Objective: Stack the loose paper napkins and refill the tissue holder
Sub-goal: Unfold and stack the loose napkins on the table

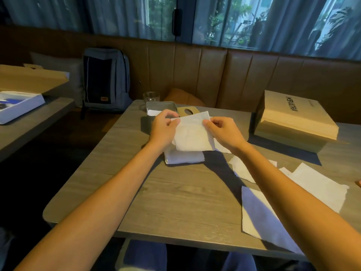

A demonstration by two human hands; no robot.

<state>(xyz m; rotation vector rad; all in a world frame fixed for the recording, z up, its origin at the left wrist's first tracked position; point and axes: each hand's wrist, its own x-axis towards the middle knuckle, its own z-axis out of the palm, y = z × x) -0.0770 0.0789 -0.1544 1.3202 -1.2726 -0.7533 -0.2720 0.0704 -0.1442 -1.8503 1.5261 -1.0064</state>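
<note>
the grip of the left hand point(163, 127) and right hand point(222, 130) pinches the top corners of one paper napkin point(192, 136), hanging just above the napkin stack point(183, 158) on the bench point(175, 192), the open tissue holder point(160, 108) just beyond.

So the table point(175, 192) is sitting right in front of the person, with the tissue holder point(160, 107) lying at its far edge and a glass point(151, 96) standing just behind that. The holder's lid point(188, 111) is lying just to its right. Nearer in, a stack of napkins point(183, 158) is resting on the table, and both hands, the left hand point(163, 127) and the right hand point(224, 132), are holding one napkin point(192, 133) above it. Loose napkins point(320, 186) are lying scattered over the right side. A cardboard box point(297, 114) is sitting at the far right, and a backpack point(106, 79) is leaning on the bench point(224, 75) behind, off to the left.
</note>
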